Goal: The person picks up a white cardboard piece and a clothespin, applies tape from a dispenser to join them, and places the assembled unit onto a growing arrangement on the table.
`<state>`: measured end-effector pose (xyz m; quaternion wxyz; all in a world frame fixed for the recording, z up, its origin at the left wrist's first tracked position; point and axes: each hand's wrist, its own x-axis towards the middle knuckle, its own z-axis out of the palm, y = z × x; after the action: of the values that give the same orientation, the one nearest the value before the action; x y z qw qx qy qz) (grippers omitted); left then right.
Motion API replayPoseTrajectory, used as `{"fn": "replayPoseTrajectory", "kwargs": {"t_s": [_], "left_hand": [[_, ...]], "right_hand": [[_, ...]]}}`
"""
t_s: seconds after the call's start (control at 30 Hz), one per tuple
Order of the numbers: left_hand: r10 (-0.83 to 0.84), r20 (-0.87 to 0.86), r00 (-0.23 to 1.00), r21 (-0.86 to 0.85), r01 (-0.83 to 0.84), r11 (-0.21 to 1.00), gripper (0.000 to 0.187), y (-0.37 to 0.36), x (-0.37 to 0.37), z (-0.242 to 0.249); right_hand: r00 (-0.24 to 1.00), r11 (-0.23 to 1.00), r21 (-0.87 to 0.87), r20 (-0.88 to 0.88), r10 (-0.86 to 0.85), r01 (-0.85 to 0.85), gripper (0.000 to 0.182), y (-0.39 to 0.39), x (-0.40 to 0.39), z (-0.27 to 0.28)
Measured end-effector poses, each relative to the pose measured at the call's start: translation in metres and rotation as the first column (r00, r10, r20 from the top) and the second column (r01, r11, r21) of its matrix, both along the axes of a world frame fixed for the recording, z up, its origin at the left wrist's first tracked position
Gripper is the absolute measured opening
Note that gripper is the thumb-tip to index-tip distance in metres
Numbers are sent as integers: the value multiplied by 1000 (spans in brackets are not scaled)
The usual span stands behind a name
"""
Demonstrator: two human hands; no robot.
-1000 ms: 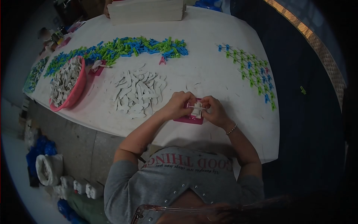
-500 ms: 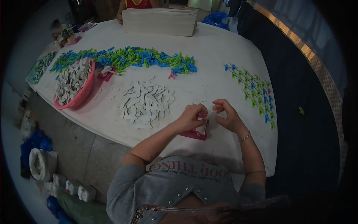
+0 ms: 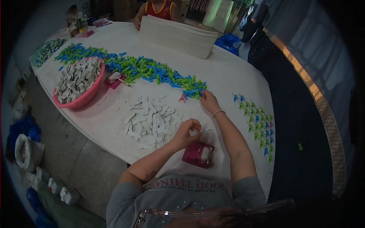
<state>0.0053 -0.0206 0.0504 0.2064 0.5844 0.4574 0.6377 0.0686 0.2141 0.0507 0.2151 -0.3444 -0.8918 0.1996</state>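
My left hand [image 3: 187, 133] pinches a thin white curved strip [image 3: 194, 132] above the table. Below it stands a magenta tray [image 3: 192, 156] with a white roller [image 3: 205, 153] inside. My right hand [image 3: 210, 102] reaches to the near right end of a long pile of blue and green plastic clips [image 3: 146, 68]. Its fingertips are closed at a blue clip [image 3: 198, 92], partly hidden by the fingers. A pink clip [image 3: 182, 98] lies just left of that hand. Many loose white strips [image 3: 152, 119] are heaped left of my left hand.
A pink basin [image 3: 89, 93] full of strips stands at left, near a second magenta tray [image 3: 110, 83]. Rows of clips [image 3: 256, 121] holding pieces lie at right. Across the table, a person [image 3: 161, 10] sits behind a stack of pale sheets [image 3: 176, 36]. One green clip [image 3: 300, 147] lies beyond the table edge.
My right hand has left the strip and moved away from me to the clip pile. My left hand keeps the strip, now lifted off the magenta tray. The view has shifted.
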Motion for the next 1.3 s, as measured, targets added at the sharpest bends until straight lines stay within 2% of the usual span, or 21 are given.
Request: {"fn": "replayPoseTrajectory", "kwargs": {"t_s": [0.03,0.13,0.17,0.23,0.33,0.43,0.47,0.5,0.53,0.57,0.6,0.63,0.7,0.73,0.83,0.93,1.07,1.13,1.17,1.23,1.3], "left_hand": [[4,0,1000,3,-4,1000,28,0,-1,1],[27,-27,999,8,-27,1000,27,0,-2,2],[22,-32,999,-6,-22,1000,26,1,-2,2],[17,-34,999,-23,-18,1000,26,1,-2,0],[-22,7,1000,-27,22,999,27,4,-2,-8],[-108,137,985,-89,121,989,31,6,-3,-15],[-149,246,958,-120,183,976,32,6,-5,-16],[-179,353,918,-147,244,959,34,6,-6,-16],[-185,353,917,-158,254,954,34,5,-7,-15],[-224,478,849,-169,340,925,34,4,-8,-13],[-249,595,764,-168,421,891,35,3,-8,-10],[-249,594,765,-178,426,887,35,2,-8,-9],[-293,675,677,-129,499,857,35,0,-5,-5],[-294,673,679,-139,506,851,35,-1,-4,-3],[-309,663,682,-152,526,837,35,-6,0,3],[-344,626,700,-160,547,822,35,-10,1,3],[-368,582,725,-149,539,829,37,-9,2,1],[-336,570,750,-173,509,843,38,-9,3,-2],[-337,578,743,-189,524,830,38,-8,2,-1],[-315,563,764,-167,478,862,39,-8,2,-1],[-316,554,770,-181,482,857,38,-9,4,0]], "right_hand": [[1000,992,126,-3,-28,28,28,4,-11,-1],[999,965,260,-29,-27,34,26,13,-35,-7],[999,965,262,-28,-26,33,26,18,-36,-8],[989,980,196,142,-47,18,23,15,-37,-3],[985,985,156,143,-98,75,22,5,-22,7],[987,988,144,138,-78,58,24,3,11,5],[986,989,133,139,-91,73,24,0,25,3],[991,996,-3,103,-88,88,25,-11,40,11],[994,986,-139,63,-87,95,26,-21,53,16],[994,984,-148,61,-95,103,26,-29,68,17],[977,930,-363,-175,-124,53,27,-39,84,15],[899,839,-542,-391,-199,-50,28,-54,96,19],[851,783,-618,-447,-277,-69,25,-94,121,40],[798,728,-679,-491,-350,-98,22,-114,132,51],[740,660,-728,-547,-391,-188,19,-154,160,58],[733,615,-757,-545,-407,-222,17,-187,171,67],[688,587,-788,-529,-496,-183,15,-188,175,44],[570,871,-487,-697,-435,69,14,-174,186,37],[563,859,-505,-687,-459,85,14,-170,194,37],[612,905,-234,-673,-414,355,14,-177,212,44],[640,894,-264,-627,-444,362,14,-197,226,32]]}}
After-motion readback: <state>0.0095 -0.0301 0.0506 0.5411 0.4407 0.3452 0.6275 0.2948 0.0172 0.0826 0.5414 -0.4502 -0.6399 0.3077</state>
